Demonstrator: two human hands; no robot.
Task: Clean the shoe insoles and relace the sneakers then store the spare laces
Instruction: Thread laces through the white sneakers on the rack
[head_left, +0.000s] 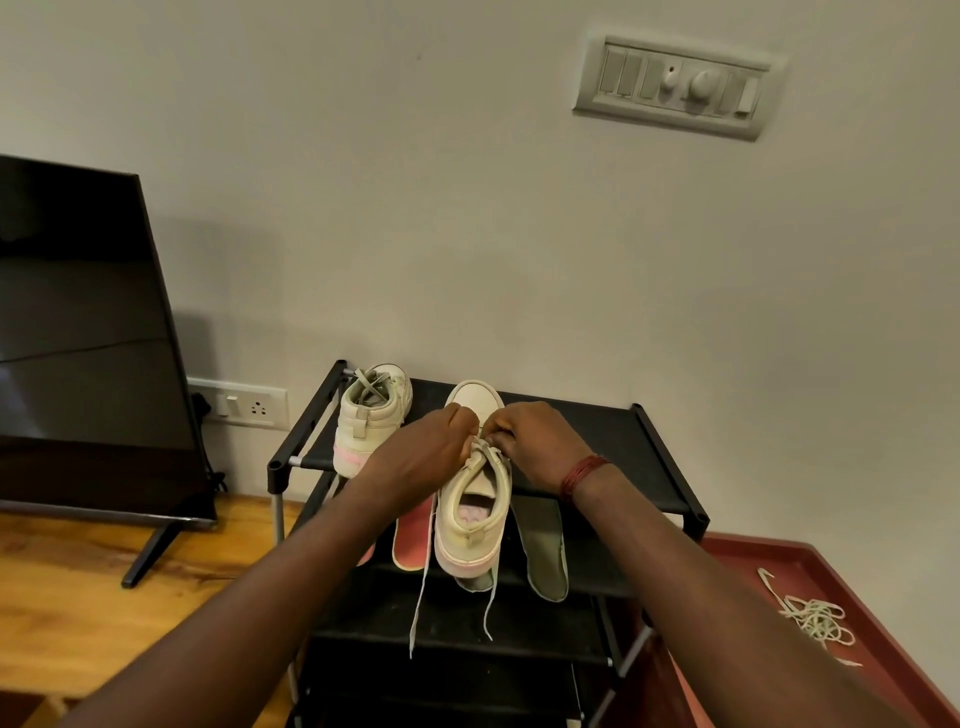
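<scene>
Both arms extended over rack (649, 457); left hand (421, 457) and right hand (535, 441), fingers curled, pinch lace (485, 448) atop near sneaker (475, 509).

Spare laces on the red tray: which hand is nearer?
Right. The right hand is left of the spare laces, at the sneaker; the left hand sits farther left.

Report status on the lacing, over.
Left hand and right hand pinch the pale lace on the cream sneaker. Its ends dangle off the black shoe rack. Nothing blocking.
</scene>
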